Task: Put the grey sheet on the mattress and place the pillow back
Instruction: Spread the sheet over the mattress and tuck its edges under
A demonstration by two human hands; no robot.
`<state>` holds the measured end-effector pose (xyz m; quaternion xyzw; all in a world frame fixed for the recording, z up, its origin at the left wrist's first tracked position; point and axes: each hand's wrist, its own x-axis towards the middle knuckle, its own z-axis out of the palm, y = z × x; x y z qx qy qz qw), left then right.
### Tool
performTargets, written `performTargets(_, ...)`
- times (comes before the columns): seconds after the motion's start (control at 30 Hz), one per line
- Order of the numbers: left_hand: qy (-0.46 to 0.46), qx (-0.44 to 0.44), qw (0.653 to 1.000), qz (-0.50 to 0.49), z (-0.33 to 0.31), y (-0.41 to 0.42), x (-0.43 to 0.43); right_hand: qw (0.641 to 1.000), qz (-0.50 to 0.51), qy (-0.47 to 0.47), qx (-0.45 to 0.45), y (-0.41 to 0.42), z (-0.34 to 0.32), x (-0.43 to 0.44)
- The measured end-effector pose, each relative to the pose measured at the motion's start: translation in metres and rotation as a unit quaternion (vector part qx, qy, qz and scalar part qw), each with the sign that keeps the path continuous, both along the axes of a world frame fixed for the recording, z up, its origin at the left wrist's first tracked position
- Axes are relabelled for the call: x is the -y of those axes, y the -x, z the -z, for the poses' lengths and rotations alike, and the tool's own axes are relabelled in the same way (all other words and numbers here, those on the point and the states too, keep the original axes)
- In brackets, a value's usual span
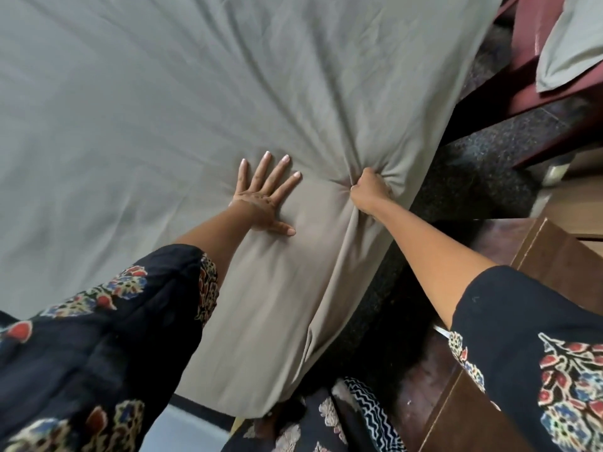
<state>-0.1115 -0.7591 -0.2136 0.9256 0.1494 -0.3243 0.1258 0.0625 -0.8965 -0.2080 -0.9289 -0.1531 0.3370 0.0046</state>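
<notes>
We are leaning over the grey sheet, which is lying spread across the mattress and filling most of the view; the mattress itself is hiding underneath it. The cloth is draping over the near corner and hanging down toward the dark speckled floor, with creases running out from the spot where we are gripping. To our right a brown wooden cabinet is standing beside the bed. At the top right, the grey pillow is lying on a maroon piece of furniture, off the bed. Our dark floral sleeves are reaching forward. Our left hand is pressing flat on the sheet near the edge, fingers straight and spread wide. Our right hand is just beside it, fingers curled tight around a bunched fold of the sheet at the mattress edge.
</notes>
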Motion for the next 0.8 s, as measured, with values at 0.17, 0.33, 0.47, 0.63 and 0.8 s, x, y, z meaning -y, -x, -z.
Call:
performTargets(0.17,0.001,-0.002,1.000,-0.002,0.002,-0.001,0.001,0.999,0.003,0.021,-0.031,-0.005,0.005,0.001)
performTargets(0.33,-0.003,0.010,1.000,-0.014,0.000,-0.002,0.001,0.997,-0.003,0.041,-0.066,-0.009,0.001,-0.004)
performTargets(0.47,-0.012,0.010,0.999,-0.046,-0.002,0.001,0.005,0.990,-0.003,0.043,-0.135,-0.014,-0.005,-0.005)
performTargets(0.63,-0.006,-0.017,0.996,-0.086,-0.018,-0.006,0.013,0.965,0.057,-0.005,-0.256,-0.025,-0.012,0.002)
performTargets(0.8,0.032,0.018,0.963,-0.266,-0.028,-0.024,0.051,0.962,0.124,-0.146,-0.192,-0.044,-0.046,0.021)
